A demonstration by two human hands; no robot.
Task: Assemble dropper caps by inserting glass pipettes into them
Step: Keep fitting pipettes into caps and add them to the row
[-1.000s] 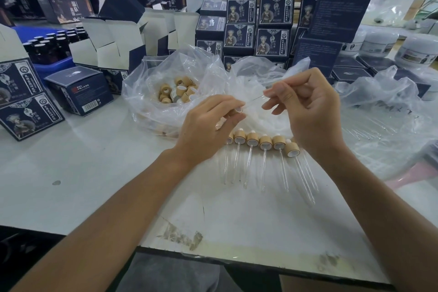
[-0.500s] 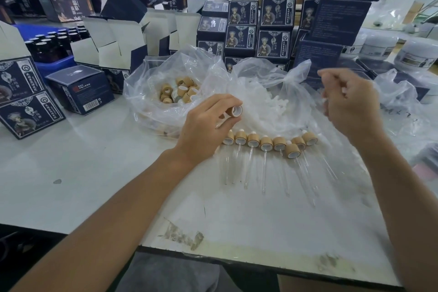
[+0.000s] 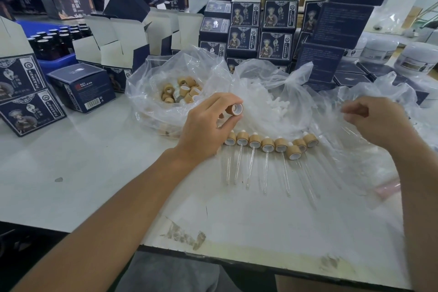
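Between left-hand (image 3: pixel 208 123) fingertips sits a dropper cap (image 3: pixel 235 109); right hand's (image 3: pixel 376 121) grip unclear.

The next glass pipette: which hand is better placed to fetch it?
The right hand, probably. It hovers at the clear bag on the right, where loose pipettes seem to lie, fingers pinched, apparently holding nothing. The left hand is occupied, gripping a wooden cap with its opening facing right.

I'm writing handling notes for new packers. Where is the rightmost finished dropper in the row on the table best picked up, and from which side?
Grip the rightmost dropper by its tan cap collar, from above with fingers on its round sides. It lies flat, its thin glass pipette running toward the table edge, and a neighbouring dropper touches its left, so the far right side is probably freest.
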